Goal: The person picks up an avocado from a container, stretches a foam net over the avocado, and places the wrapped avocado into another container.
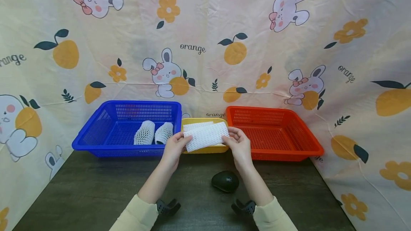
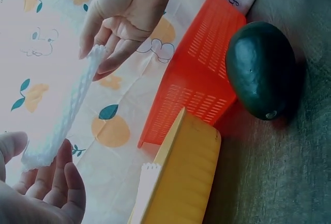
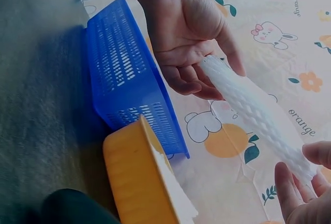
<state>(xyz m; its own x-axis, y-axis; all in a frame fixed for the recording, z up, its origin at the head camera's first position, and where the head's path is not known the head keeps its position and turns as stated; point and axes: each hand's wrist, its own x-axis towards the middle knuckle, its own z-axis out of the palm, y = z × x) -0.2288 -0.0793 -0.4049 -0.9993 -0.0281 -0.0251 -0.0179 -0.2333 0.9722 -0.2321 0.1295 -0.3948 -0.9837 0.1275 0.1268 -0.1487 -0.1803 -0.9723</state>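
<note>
Both hands hold a flat white foam net sleeve (image 1: 207, 137) above the yellow basket (image 1: 205, 149). My left hand (image 1: 174, 148) pinches its left end between thumb and fingers. The other end is pinched by my right hand (image 1: 239, 148). The wrist views show the sleeve (image 2: 67, 105) nearly edge-on, stretched between the hands. On the dark table, just left of the right forearm, lies a dark green avocado (image 1: 225, 181). More white foam netting (image 3: 173, 188) shows inside the yellow basket, partly hidden behind the held sleeve in the head view.
A blue basket (image 1: 96, 149) at the left contains two white foam-netted pieces (image 1: 144, 133), their contents hidden. To the right stands a red basket (image 1: 273, 155). Behind the baskets hangs a printed cloth (image 1: 205, 70). The dark wooden table (image 1: 192, 188) extends in front.
</note>
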